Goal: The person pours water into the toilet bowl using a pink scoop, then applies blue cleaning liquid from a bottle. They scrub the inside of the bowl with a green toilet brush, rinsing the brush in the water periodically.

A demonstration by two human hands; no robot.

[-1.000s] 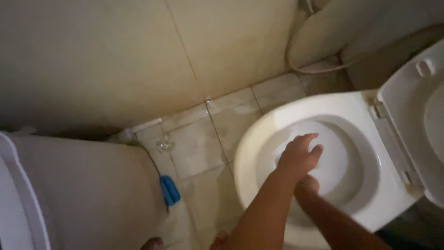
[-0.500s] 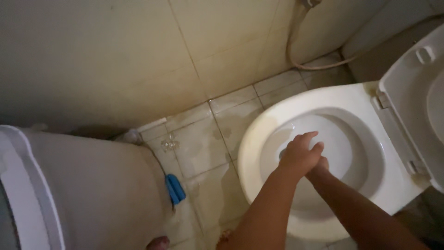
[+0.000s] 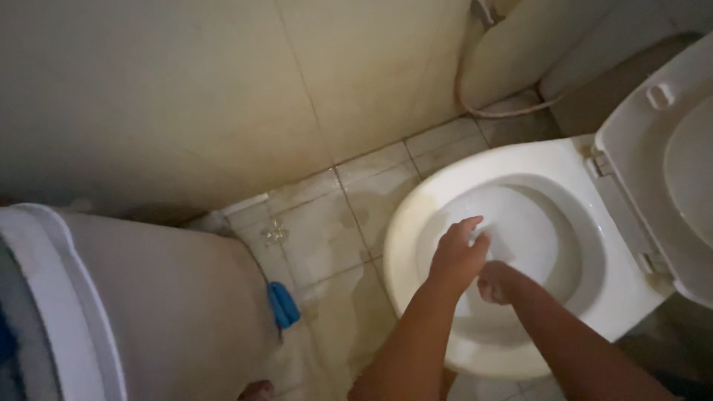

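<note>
A white toilet bowl [image 3: 416, 215] fills the right half of the view, with both my arms reaching down into it. My left hand [image 3: 454, 256] hovers over the inner left wall of the bowl, fingers loosely curved, nothing visible in it. Just to its right and lower in the bowl, my right hand [image 3: 496, 282] is curled like a fist; what it may hold is blurred and hidden. The raised seat and lid [image 3: 668, 141] lean back at the right edge.
A large pale round container [image 3: 163, 312] with a white rim stands at the left. A blue object [image 3: 283, 304] lies on the wet tiled floor [image 3: 334, 230] beside it. A thin hose [image 3: 505, 111] loops along the beige wall behind the bowl.
My right hand has come out from behind the left and now shows beside it. Both hands have shifted slightly left in the bowl, and the view has tilted a little.
</note>
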